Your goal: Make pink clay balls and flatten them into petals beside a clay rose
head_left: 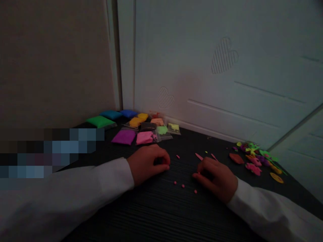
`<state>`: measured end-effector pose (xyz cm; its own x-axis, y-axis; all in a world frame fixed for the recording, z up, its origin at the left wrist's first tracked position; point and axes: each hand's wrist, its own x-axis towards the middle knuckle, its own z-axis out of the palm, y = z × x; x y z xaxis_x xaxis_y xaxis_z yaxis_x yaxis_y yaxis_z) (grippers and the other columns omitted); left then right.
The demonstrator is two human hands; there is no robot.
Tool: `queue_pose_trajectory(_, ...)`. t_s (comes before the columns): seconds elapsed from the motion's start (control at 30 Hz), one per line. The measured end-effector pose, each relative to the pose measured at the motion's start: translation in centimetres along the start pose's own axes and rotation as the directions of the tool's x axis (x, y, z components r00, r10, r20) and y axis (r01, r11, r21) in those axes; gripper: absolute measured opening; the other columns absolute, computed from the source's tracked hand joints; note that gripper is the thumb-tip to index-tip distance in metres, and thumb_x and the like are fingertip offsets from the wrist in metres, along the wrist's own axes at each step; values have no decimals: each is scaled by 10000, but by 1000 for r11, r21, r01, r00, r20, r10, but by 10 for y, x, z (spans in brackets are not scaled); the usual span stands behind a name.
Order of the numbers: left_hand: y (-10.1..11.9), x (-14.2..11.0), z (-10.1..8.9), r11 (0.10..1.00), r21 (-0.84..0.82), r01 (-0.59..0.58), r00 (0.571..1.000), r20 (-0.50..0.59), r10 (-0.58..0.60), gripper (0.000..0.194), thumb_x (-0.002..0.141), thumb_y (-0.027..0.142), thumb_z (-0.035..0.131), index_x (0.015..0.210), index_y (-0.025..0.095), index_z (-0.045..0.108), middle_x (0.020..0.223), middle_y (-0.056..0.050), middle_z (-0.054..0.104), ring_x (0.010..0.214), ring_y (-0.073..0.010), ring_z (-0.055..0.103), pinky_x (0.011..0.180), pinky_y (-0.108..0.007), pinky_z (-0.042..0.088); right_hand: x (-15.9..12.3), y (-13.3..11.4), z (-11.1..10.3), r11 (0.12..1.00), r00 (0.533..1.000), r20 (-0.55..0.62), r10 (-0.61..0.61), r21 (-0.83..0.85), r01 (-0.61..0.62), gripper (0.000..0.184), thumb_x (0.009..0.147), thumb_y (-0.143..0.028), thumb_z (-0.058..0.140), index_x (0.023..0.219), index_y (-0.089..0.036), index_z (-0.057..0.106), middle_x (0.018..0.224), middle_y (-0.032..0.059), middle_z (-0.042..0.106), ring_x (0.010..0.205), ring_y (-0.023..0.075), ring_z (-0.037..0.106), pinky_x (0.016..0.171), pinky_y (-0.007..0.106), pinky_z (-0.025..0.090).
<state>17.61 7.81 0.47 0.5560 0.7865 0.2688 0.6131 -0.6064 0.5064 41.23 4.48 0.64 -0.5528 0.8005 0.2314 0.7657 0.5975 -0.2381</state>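
Note:
My left hand (148, 163) rests low over the dark table, its thumb and forefinger curled together; whether anything is between them I cannot make out. Across from it, my right hand (217, 178) pinches a tiny pink clay ball (198, 173) between thumb and fingers. Between and in front of the hands lie three more pink clay balls, one of them a pink ball (183, 186) in the middle. A short pink clay piece (178, 156) lies beyond them. Just behind my right hand are a pink pointed tool (199, 156) and a thin pink strip (214, 157).
Bags of coloured clay, among them a purple bag (124, 137) and a pink bag (146, 137), stand at the back left of the black table (151, 215). Shaped clay pieces, including a pink flower (253, 169), are heaped at the right. A white panel (181, 67) rises behind.

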Motion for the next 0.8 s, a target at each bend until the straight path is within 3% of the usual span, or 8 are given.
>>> queue_pose_trajectory(0.1,-1,0,0,1000,-1,-16,1000,-12,16,120,686,198,557,797,199,600,766,14,564,725,-110,507,650,-221,392,1,2,1,999,999,19,-32,29,32,136,813,-273,421,832,-185,523,806,25,537,763,119,485,701,262,384)
queue_pose_trajectory(0.2,-4,0,0,999,-18,-41,999,-20,41,183,721,196,518,886,211,596,813,3,576,770,-112,509,700,-235,396,0,4,3,998,999,16,-45,34,45,199,829,-292,379,761,-183,530,758,27,528,731,129,481,676,275,386)
queue_pose_trajectory(0.37,-3,0,-1,999,-30,-15,1000,-1,15,112,719,244,533,791,202,608,782,7,575,760,-117,511,691,-239,392,-1,2,3,999,1000,-20,-17,30,18,191,786,-329,457,680,-173,483,694,17,502,659,125,464,599,270,377)
queue_pose_trajectory(0.57,0,-1,-1,998,-12,53,998,34,-53,79,686,265,568,731,202,585,734,24,545,696,-108,498,629,-223,380,-1,2,4,998,999,-35,-7,59,9,67,789,-232,460,818,-181,492,798,18,524,744,114,481,669,255,389)
queue_pose_trajectory(0.8,4,-3,-2,999,-13,30,1000,7,-30,145,666,190,577,810,208,573,764,30,548,707,-101,498,639,-220,388,-2,4,5,998,998,-59,-5,60,9,149,798,-277,429,694,-176,461,709,19,501,671,129,468,604,278,385)
